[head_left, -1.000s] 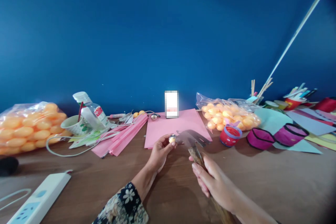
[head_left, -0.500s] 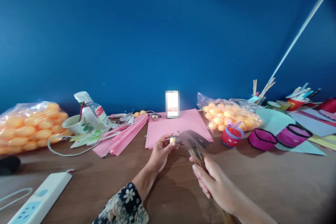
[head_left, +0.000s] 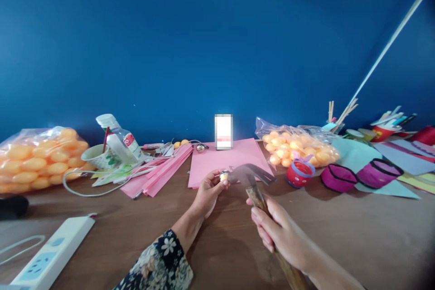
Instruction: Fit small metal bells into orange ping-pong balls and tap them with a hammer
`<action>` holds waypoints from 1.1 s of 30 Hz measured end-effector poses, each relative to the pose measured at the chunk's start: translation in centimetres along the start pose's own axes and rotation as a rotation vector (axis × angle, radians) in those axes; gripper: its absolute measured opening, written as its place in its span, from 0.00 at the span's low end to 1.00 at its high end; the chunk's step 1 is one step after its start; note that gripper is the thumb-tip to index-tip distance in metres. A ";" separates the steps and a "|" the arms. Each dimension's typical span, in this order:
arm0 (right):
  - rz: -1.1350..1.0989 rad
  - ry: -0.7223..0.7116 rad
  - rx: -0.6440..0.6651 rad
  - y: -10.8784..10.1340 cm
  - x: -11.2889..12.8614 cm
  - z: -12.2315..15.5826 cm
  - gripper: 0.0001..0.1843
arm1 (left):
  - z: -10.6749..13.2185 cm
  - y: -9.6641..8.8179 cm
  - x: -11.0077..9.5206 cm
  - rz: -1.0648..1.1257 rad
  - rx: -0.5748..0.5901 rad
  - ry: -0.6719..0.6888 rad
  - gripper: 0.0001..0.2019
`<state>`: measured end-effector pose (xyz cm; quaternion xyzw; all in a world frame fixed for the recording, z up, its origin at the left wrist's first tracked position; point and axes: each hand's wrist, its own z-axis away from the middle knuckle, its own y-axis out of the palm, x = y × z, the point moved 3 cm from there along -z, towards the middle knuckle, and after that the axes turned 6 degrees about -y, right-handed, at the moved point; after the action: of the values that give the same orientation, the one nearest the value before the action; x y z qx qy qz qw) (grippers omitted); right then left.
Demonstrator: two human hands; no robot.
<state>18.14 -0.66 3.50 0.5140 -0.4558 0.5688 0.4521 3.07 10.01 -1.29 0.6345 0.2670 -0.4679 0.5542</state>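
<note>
My left hand (head_left: 207,192) pinches a small round yellowish thing (head_left: 223,175) between thumb and fingertips, just above the brown table. My right hand (head_left: 280,233) is wrapped round the wooden handle of a claw hammer (head_left: 249,176). The hammer's metal face touches the small round thing, and its claw points right. Both hands are in front of a pink paper sheet (head_left: 220,161).
Bags of orange balls lie at the far left (head_left: 37,161) and centre right (head_left: 295,147). A cup and bottle (head_left: 117,142), pink paper strips (head_left: 156,174), a white power strip (head_left: 50,256), a red paper cup (head_left: 299,174) and magenta paper bowls (head_left: 377,173) sit on the table against a blue wall.
The view has shifted slightly. The hammer head now looks sharp rather than blurred, still against the small round thing in my left hand.
</note>
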 end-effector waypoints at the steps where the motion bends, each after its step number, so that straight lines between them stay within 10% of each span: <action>1: -0.011 0.004 0.001 0.0 0.0 0.0 0.15 | 0.0 0.0 0.0 0.008 0.000 -0.006 0.18; 33: -0.061 0.000 -0.034 -0.2 0.3 -0.1 0.15 | 0.2 0.4 -0.5 0.108 0.037 -0.059 0.22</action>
<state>18.26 -0.56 3.85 0.5198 -0.4497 0.5468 0.4781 3.13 9.78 -0.69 0.6441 0.2071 -0.4610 0.5743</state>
